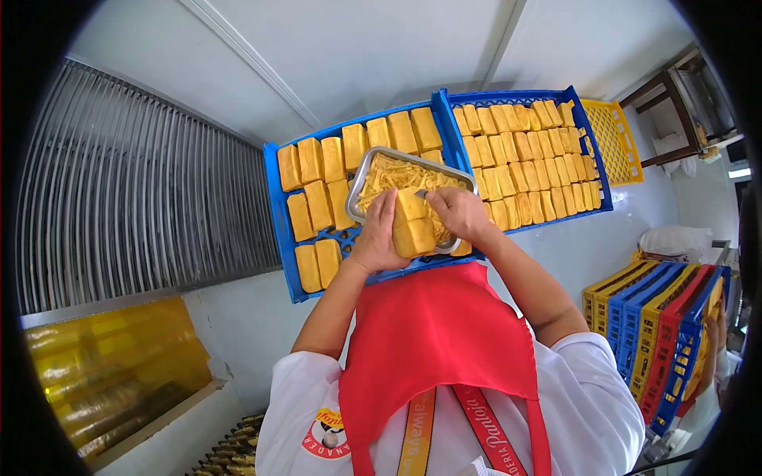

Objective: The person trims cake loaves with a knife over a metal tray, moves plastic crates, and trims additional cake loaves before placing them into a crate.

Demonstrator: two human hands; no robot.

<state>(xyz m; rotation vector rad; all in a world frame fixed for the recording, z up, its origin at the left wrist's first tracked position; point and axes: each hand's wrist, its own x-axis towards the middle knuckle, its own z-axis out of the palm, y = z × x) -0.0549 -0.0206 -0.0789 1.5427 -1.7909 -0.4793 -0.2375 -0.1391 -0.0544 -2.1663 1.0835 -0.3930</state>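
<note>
A yellow bread loaf (pixel 414 236) is held up over a metal pan, with my left hand (pixel 381 236) closed round its left side. My right hand (pixel 462 213) is closed at the loaf's upper right, on what looks like a small knife (pixel 421 193). Only a bit of its grey blade shows; the handle is hidden in my fingers. Under both hands the metal pan (pixel 355 184) contains many thin yellow strips of crust. This pan rests on a blue crate (pixel 279 252) where several loaves (pixel 310 161) lie in rows.
Right of it, a darker blue crate (pixel 605 190) is packed with smaller yellow loaves. A yellow crate (pixel 613 143) stands beyond. Ridged metal racking (pixel 143 190) rises at the left. Stacked coloured crates (pixel 647 325) stand at the lower right, near another person's arm (pixel 709 349).
</note>
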